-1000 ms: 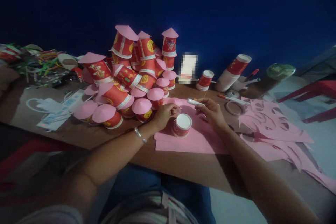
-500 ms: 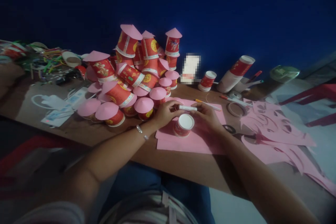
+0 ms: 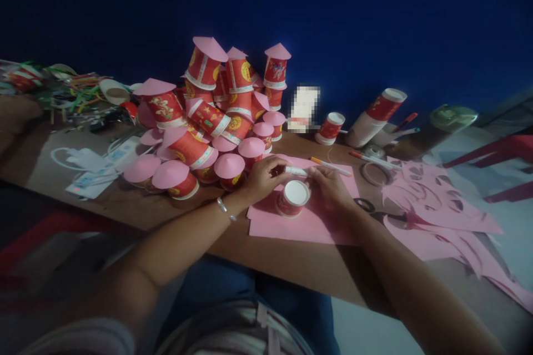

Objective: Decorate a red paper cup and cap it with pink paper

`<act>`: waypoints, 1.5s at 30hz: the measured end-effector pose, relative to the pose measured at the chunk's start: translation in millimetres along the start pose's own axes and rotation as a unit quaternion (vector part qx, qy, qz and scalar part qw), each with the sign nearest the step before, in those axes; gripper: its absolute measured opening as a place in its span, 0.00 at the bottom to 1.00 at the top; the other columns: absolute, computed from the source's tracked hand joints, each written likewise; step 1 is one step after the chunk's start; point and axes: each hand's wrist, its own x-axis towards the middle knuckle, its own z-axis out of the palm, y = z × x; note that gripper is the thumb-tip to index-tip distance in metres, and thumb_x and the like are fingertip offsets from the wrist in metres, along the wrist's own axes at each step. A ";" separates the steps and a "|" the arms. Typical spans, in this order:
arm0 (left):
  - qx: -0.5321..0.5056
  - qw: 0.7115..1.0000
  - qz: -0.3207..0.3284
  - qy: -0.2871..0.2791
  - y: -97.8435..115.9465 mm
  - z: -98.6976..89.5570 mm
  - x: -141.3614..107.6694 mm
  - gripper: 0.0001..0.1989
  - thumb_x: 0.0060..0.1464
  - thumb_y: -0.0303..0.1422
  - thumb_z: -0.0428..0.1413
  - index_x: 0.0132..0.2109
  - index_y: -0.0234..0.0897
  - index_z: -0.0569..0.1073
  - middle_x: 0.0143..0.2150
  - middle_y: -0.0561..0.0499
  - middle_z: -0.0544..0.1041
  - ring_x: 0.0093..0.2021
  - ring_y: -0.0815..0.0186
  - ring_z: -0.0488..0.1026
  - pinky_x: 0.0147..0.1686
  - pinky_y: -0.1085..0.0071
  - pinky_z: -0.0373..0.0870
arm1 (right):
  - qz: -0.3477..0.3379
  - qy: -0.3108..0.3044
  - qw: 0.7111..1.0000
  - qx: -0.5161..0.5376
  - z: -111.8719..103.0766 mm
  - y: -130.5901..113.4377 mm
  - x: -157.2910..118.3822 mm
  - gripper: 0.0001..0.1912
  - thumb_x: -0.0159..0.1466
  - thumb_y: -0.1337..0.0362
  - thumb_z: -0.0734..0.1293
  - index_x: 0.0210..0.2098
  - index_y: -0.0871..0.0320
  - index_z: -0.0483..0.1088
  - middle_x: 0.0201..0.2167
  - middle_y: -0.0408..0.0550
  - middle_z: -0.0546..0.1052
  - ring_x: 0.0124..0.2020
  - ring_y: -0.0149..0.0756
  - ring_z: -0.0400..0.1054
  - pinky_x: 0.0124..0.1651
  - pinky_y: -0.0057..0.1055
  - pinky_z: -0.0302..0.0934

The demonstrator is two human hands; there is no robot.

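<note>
A slim white tube [image 3: 295, 171] lies sideways between my two hands, just above a paper cup; its exact kind is not clear. My left hand [image 3: 265, 178] pinches its left end. At the other end, the fingers of my right hand [image 3: 330, 182] are closed on it. The red paper cup [image 3: 288, 208] stands upside down with its white base up, just below the tube. Under it lie sheets of pink paper [image 3: 316, 232]. Behind my right hand, an orange and white pen [image 3: 331, 166] rests on the paper.
Red cups with pink cone roofs [image 3: 229, 166] are piled at left. A power strip [image 3: 94, 175] lies beyond them. Tape rolls [image 3: 376, 173], black-handled scissors [image 3: 365, 205] and pink scraps [image 3: 449, 202] spread to the right. A cup stack [image 3: 375, 116] leans behind, near a single cup [image 3: 331, 127].
The white tube has tilted slightly, and my right fingers have shifted a little along its right end. The cup stays in place on the paper.
</note>
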 end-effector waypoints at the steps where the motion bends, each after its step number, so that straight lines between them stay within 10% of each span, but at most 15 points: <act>1: 0.001 1.000 -0.001 -0.001 0.1 -0.2 0.1 0.09 0.57 0.38 0.64 0.42 0.39 0.79 0.42 0.47 0.81 0.42 0.62 0.77 0.40 0.67 0.74 | 0.006 -0.004 1.000 -0.009 0.0 -0.8 -0.4 0.20 0.61 0.45 0.74 0.28 0.56 0.72 0.19 0.44 0.75 0.19 0.33 0.67 0.23 0.29 0.61; 9: -0.062 0.998 -0.026 0.020 -2.6 2.6 3.3 0.09 0.57 0.37 0.64 0.42 0.38 0.78 0.41 0.47 0.81 0.40 0.65 0.76 0.41 0.68 0.74 | -0.101 0.022 0.986 -0.134 -2.3 -9.9 0.4 0.21 0.59 0.43 0.75 0.38 0.55 0.78 0.28 0.43 0.78 0.29 0.34 0.72 0.35 0.32 0.69; 28: -0.041 0.999 -0.005 0.002 1.9 0.6 2.5 0.08 0.57 0.37 0.64 0.40 0.38 0.77 0.39 0.49 0.79 0.39 0.65 0.75 0.37 0.70 0.71 | 0.002 -0.010 1.000 -0.017 -3.3 0.0 0.6 0.21 0.61 0.45 0.75 0.28 0.56 0.73 0.22 0.47 0.77 0.23 0.37 0.70 0.28 0.36 0.68; 40: -0.188 0.979 -0.077 0.006 -8.1 6.7 -1.1 0.25 0.56 0.37 0.65 0.58 0.37 0.70 0.45 0.47 0.76 0.45 0.64 0.75 0.45 0.68 0.73 | -0.074 0.062 0.992 0.076 4.3 -13.6 2.6 0.17 0.50 0.54 0.80 0.30 0.54 0.73 0.21 0.37 0.69 0.22 0.28 0.61 0.25 0.26 0.60; 45: -0.258 0.956 -0.108 -0.085 -2.4 -1.9 -3.3 0.28 0.56 0.48 0.64 0.57 0.39 0.68 0.51 0.44 0.73 0.48 0.61 0.74 0.47 0.64 0.72 | -0.084 0.092 0.981 0.149 -3.3 -22.3 0.3 0.17 0.49 0.58 0.81 0.29 0.54 0.71 0.21 0.35 0.67 0.23 0.26 0.60 0.27 0.24 0.63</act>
